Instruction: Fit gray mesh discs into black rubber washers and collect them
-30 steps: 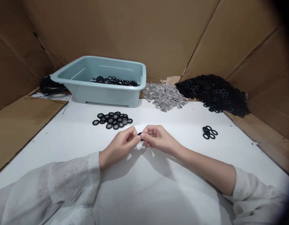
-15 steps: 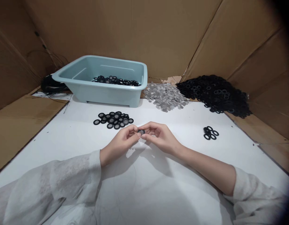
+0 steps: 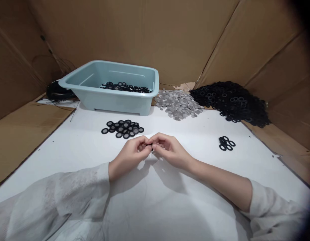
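Note:
My left hand [image 3: 131, 154] and my right hand [image 3: 167, 150] meet fingertip to fingertip at the middle of the white table [image 3: 185, 187]. Both pinch one small black ring [image 3: 150, 145], mostly hidden between the fingers. Just beyond the hands lies a small group of black rings with grey mesh centres [image 3: 123, 128]. A few bare black rings [image 3: 226, 143] sit to the right of my right hand.
A light blue plastic tub [image 3: 112, 87] with black rings in it stands at the back left. A heap of grey mesh discs [image 3: 177, 103] and a large pile of black rings [image 3: 230, 102] lie at the back. Cardboard walls [image 3: 155, 33] enclose the table.
The fingers of both hands have closed tighter round the ring, which showed its mesh face half a second ago. The hands stay in the same place.

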Available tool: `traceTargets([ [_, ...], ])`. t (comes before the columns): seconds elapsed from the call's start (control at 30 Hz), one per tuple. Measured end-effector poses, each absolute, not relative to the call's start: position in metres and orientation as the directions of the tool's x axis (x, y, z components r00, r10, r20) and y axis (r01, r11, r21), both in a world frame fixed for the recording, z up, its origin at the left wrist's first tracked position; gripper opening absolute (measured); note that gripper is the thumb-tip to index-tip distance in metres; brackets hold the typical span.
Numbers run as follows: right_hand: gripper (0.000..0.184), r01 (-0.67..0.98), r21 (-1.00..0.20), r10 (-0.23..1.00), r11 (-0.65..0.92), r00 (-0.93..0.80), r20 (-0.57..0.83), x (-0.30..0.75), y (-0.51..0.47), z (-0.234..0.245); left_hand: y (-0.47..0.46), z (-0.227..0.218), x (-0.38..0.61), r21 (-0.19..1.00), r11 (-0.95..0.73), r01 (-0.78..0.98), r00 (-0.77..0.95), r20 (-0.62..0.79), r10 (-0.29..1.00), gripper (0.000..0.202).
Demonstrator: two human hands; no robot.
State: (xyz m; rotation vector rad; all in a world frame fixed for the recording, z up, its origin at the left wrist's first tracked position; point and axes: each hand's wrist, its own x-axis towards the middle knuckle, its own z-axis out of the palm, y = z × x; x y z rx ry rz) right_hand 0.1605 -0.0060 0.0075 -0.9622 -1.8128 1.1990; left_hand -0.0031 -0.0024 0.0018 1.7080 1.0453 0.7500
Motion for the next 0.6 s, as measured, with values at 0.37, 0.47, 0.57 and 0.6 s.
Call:
traceTargets([
  [0.37, 0.017, 0.24, -0.923, 0.849, 0.302, -0.507, 0.147, 0.1638, -0.004, 0.0135, -0.0047, 0.0047, -0.0024, 0.908, -0.206, 0.365, 0.438, 0.027, 0.898, 0.013],
  [0.47, 0.021, 0.309, -0.876, 0.85, 0.37, -0.493, 0.185, 0.1645, -0.005, 0.0146, -0.005, 0.0051, -0.0022, 0.884, -0.221, 0.412, 0.439, 0.02, 0.898, 0.014],
  [0.57, 0.024, 0.282, -0.903, 0.855, 0.323, -0.496, 0.151, 0.1653, -0.0054, 0.0142, -0.0052, 0.0053, -0.0016, 0.904, -0.208, 0.375, 0.414, 0.037, 0.91, 0.013],
  [0.6, 0.024, 0.277, -0.911, 0.853, 0.307, -0.504, 0.134, 0.1654, -0.0055, 0.0141, -0.0055, 0.0053, -0.0013, 0.906, -0.204, 0.371, 0.41, 0.038, 0.912, 0.013],
])
